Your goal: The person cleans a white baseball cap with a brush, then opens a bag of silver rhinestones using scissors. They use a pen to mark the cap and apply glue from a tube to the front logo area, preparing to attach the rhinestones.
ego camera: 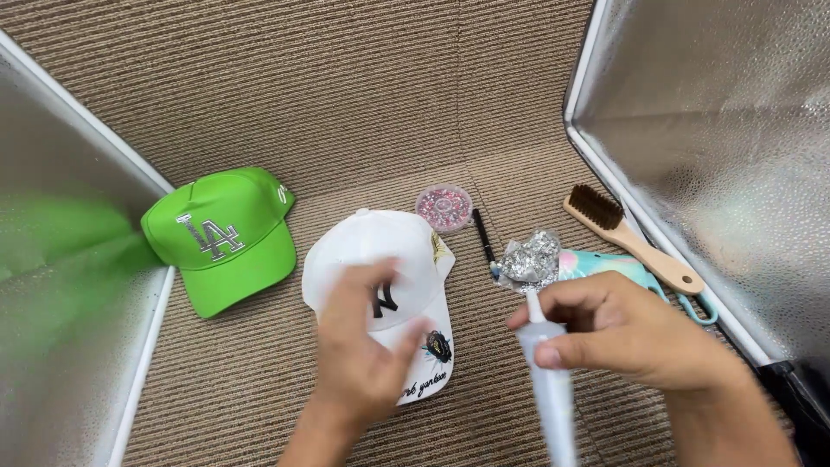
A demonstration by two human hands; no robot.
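Now | right hand (635, 333) fingers grasping translucent glue tube (548, 380) | left hand (363, 346) blurred, released over white cap (380, 251)

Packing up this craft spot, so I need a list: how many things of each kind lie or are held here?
Caps: 2, green cap, white cap
Bead dish: 1
Black pen: 1
Foil wad: 1
Wooden brush: 1
Teal scissors: 1
Glue tube, in right hand: 1
Total: 8

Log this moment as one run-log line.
left hand: blurred, open, over white cap | right hand: grips white tube, nozzle up | nearby: green cap, bead dish, brush
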